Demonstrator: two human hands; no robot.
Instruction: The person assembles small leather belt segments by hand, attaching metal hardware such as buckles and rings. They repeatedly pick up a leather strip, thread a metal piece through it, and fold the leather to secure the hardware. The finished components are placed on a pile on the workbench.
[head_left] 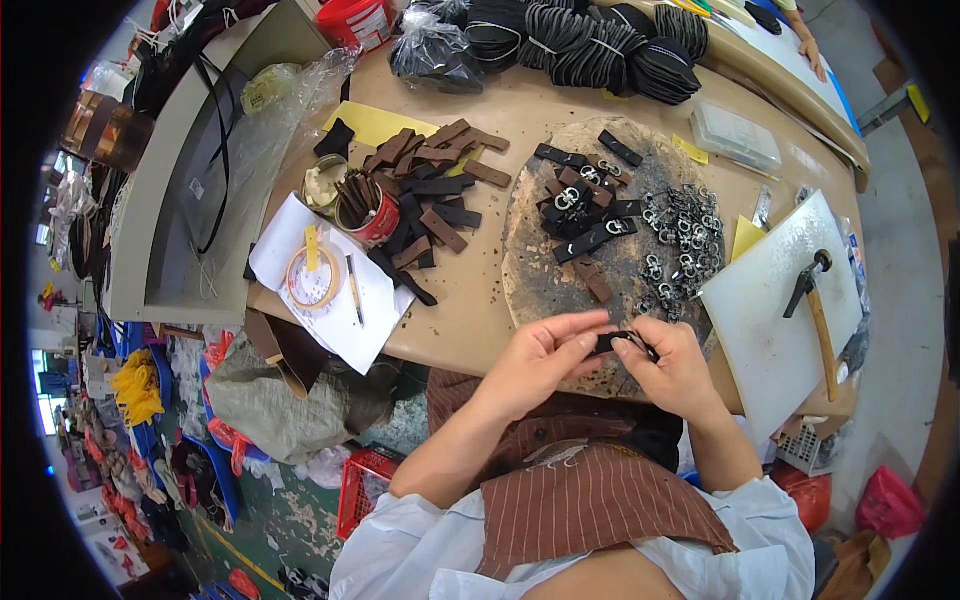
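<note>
Over the near edge of a round, worn board [525, 250], both my hands are closed on a small black strap tab [607, 343]. My left hand [540, 365] pinches its left end between thumb and fingers. My right hand [672, 365] grips the other end, its thumb on top; whether a metal ring sits there is hidden. Just beyond lie black and brown strap tabs [600, 225], some fitted with silver rings. To their right is a heap of small metal swivel rings [690, 235]. More brown and black tabs [440, 155] are piled at the left.
A hammer [822, 320] rests on a white slab [750, 320] at the right. Paper [345, 325] with tape [313, 275] and a pen [355, 290] lies left, near a red can [368, 215]. Bundled black straps [570, 45] line the far edge. Another person's hand [812, 55] shows far right.
</note>
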